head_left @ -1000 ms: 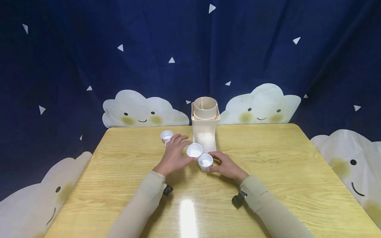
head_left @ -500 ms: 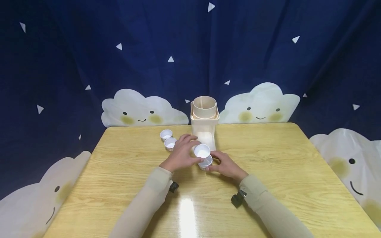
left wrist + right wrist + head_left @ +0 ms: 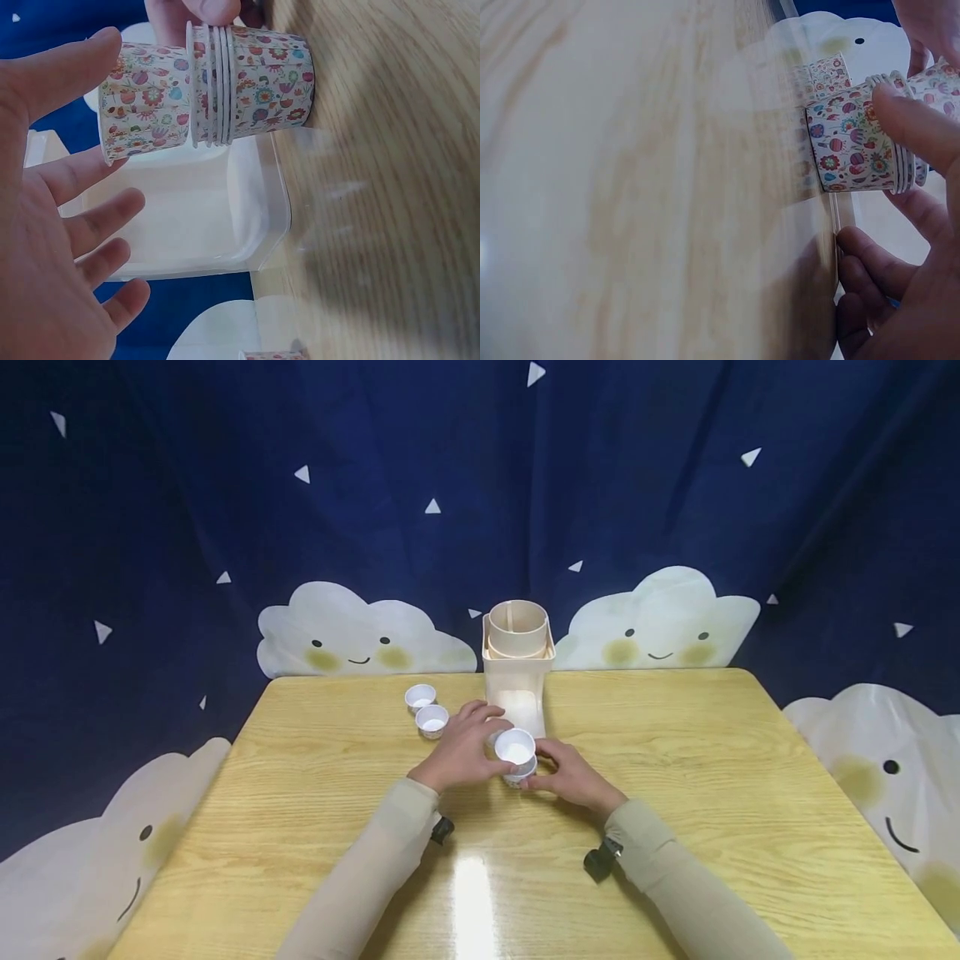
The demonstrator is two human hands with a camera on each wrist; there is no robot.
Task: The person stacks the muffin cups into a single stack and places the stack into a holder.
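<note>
Left grip (image 3: pixel 461 753), pinching one cup (image 3: pixel 154 94), moved above the stack (image 3: pixel 274 86) the right grip (image 3: pixel 575 778) holds.

Dk-blue curtain (image 3: pixel 480 435) w/ wht triangles (image 3: pixel 432 507) & clouds (image 3: pixel 663 618) behind wd table (image 3: pixel 675 752)

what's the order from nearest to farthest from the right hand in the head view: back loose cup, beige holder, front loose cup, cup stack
From the right hand:
1. cup stack, in its grip
2. beige holder, behind the stack
3. front loose cup, to the left
4. back loose cup, farther left and back
</note>
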